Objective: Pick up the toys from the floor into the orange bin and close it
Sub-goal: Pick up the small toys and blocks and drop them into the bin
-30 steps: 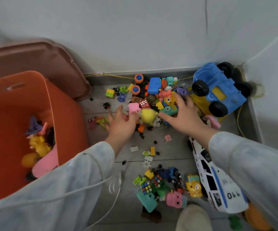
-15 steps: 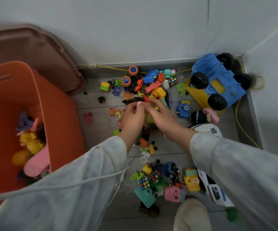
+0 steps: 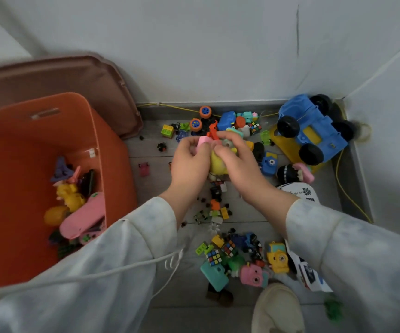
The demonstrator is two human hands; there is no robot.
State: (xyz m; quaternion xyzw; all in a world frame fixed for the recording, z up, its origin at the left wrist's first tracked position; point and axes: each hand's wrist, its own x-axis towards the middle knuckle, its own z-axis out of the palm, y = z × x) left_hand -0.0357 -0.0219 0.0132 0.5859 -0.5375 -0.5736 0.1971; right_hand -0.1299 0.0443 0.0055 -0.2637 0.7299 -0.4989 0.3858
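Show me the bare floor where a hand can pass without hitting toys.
One free strip lies between the orange bin and the hands, holding only a small pink toy. Another runs along the right wall, past the yellow cord. It is crowded under the hands, around the blue truck, and near the shoe.

Both arms in loose long sleeves: left sleeve [image 3: 112,255], right sleeve [image 3: 352,255], pale off-white fabric with faint blue-grey mottling, cuffs wide and ending at the wrists. Left hand [image 3: 190,164] and right hand [image 3: 239,164] bare, no rings or watch visible. Thin white cord [image 3: 103,276] runs across the left sleeve. Cream slipper [image 3: 278,308] on one foot, bottom edge.
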